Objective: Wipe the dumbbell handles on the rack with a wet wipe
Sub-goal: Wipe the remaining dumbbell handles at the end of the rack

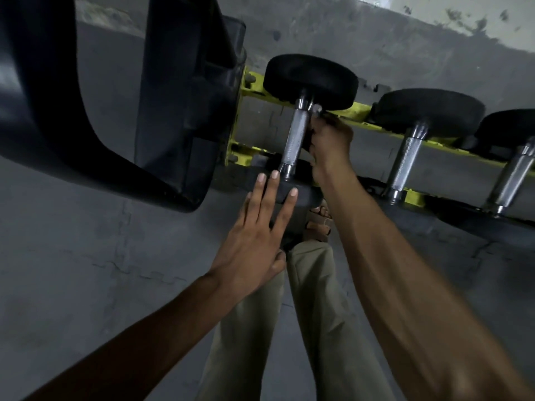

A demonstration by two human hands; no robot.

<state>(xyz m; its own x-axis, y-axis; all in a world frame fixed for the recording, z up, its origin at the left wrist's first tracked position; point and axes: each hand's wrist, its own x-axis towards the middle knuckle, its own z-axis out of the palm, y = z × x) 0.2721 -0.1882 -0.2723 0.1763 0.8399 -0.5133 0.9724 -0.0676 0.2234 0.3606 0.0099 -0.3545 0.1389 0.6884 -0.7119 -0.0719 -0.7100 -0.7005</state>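
A yellow rack (362, 107) carries three dumbbells with black round heads and knurled steel handles. The leftmost dumbbell's handle (293, 137) runs from its far head (311, 79) to its near head (298, 195). My right hand (330, 146) is closed at the right side of this handle, near its far end; a small pale bit of wipe (315, 109) shows at my fingertips. My left hand (260, 233) lies flat with its fingers spread on the near head. A second handle (405, 166) and a third handle (512, 178) lie to the right.
A large black piece of gym equipment (179, 111) stands close at the left of the rack. The floor (86, 256) is made of grey interlocking mats. My beige trouser legs (307, 314) and a sandalled foot (318, 218) are below the rack.
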